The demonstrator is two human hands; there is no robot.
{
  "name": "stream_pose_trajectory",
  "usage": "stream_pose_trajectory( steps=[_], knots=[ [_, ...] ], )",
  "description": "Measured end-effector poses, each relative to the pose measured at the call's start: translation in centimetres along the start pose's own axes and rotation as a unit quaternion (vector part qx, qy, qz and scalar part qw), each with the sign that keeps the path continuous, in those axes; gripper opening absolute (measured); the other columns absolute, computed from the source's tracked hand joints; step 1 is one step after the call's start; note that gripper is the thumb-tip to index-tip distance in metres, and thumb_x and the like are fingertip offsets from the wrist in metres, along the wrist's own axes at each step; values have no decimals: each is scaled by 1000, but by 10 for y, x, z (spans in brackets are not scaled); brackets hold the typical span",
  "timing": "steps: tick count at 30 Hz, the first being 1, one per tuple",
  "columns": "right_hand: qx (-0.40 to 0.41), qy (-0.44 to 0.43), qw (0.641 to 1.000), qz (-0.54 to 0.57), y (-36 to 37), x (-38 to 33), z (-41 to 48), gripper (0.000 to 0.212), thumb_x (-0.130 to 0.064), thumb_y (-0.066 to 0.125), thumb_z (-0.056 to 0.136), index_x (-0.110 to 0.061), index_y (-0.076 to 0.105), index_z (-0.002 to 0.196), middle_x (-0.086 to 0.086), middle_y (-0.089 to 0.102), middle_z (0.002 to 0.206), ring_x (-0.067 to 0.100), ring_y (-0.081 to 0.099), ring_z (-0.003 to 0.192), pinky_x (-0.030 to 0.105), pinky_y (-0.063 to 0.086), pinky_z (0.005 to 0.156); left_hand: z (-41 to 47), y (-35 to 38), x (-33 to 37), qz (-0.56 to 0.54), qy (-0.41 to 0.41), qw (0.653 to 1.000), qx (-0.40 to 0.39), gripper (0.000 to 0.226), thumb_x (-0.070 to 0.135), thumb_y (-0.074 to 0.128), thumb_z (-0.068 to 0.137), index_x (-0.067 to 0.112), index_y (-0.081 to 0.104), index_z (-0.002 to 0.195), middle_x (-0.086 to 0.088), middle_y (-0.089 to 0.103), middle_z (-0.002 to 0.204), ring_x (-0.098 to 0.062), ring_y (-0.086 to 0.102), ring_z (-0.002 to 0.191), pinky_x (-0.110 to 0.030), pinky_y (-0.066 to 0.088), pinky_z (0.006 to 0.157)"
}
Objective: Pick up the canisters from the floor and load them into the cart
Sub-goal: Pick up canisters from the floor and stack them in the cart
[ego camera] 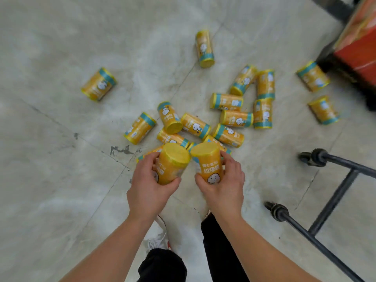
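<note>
Head view, looking down at the floor (61, 47). My left grip (149, 185) is closed round one yellow canister (172, 163): the thumb lies across its lower front and the fingers (149, 159) curl behind its left side, so the can's flat end tilts up toward the camera. My right grip (223, 186) is closed round a second can (208, 161) in mirror fashion, thumb at the lower left, fingers wrapped on the right side, the printed face showing just above the thumb. The upper rims of the two held cans are touching or very nearly so; I cannot tell which. Both are raised above the pile (203, 127) of like cans lying on their sides on the floor, with strays well apart to the left (98, 84) and right (323, 109). The dark cart frame (333, 198) and its casters stand at the right.
</note>
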State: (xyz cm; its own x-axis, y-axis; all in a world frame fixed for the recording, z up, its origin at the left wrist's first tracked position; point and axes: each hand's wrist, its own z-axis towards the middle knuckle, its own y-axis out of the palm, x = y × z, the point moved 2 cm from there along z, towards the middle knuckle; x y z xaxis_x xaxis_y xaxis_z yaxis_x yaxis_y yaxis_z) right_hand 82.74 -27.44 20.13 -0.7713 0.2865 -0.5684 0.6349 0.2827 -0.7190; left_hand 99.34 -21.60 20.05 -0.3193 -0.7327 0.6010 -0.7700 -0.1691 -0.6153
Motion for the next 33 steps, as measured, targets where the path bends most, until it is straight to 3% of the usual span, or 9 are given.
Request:
stream_pose_trajectory(
  steps=[5,10,13,18,21,25,27,30,33],
  knots=[
    [61,4,974,219,-161,-105,-50,70,-45,82,56,-49,50,117,-19,55,109,7,60,99,39,56,85,-72,-90,159,-122,70,990,-34,69,58,78,47,56,48,109,28,60,106,1,61,95,-42,57,80],
    [120,-26,949,292,-342,-161,-95,67,-29,88,62,-44,52,116,-14,62,110,-7,60,88,11,50,68,-159,-133,321,-178,186,961,-98,56,27,89,63,46,55,104,18,65,101,-1,63,87,-24,56,71],
    [171,-23,942,289,-435,-155,-117,72,-39,87,61,-41,53,124,-18,65,106,-2,62,88,27,55,78,-214,-126,398,-200,235,941,-136,53,29,88,63,46,55,100,19,66,97,6,62,82,-13,52,65],
    [217,4,929,301,-568,-82,-133,60,-28,85,72,-37,55,124,-22,69,95,-1,67,85,38,59,80,-302,-46,494,-190,283,919,-196,47,34,86,66,39,57,103,21,68,90,8,63,77,-13,52,64],
    [229,30,929,289,-631,-15,-124,50,-24,84,73,-41,57,112,-25,69,86,-5,67,74,25,59,68,-342,31,530,-154,295,917,-221,37,33,82,70,44,57,95,30,67,83,10,63,72,-15,53,64],
    [196,110,956,190,-674,87,-97,51,-40,83,70,-37,55,112,-17,68,90,-1,66,76,28,54,70,-372,138,552,-75,285,923,-246,33,35,80,73,43,53,90,24,65,84,17,60,71,-11,46,66],
    [162,157,966,128,-672,132,-77,54,-47,81,68,-32,51,110,-14,66,96,7,66,86,30,51,72,-369,185,547,-3,278,929,-242,36,38,80,72,38,54,95,18,64,87,7,63,80,-14,46,67],
    [96,206,972,57,-648,178,-49,64,-56,76,66,-23,48,112,-2,66,104,23,65,101,35,53,80,-350,242,526,130,263,927,-232,49,49,78,69,21,57,104,1,66,98,-20,65,93,-35,53,79],
    [10,236,971,20,-620,201,-25,73,-59,77,67,-17,44,117,3,63,116,27,62,112,34,48,83,-329,269,504,237,235,917,-217,51,46,77,74,9,60,106,-10,66,104,-29,63,100,-30,47,76]
  ],
)
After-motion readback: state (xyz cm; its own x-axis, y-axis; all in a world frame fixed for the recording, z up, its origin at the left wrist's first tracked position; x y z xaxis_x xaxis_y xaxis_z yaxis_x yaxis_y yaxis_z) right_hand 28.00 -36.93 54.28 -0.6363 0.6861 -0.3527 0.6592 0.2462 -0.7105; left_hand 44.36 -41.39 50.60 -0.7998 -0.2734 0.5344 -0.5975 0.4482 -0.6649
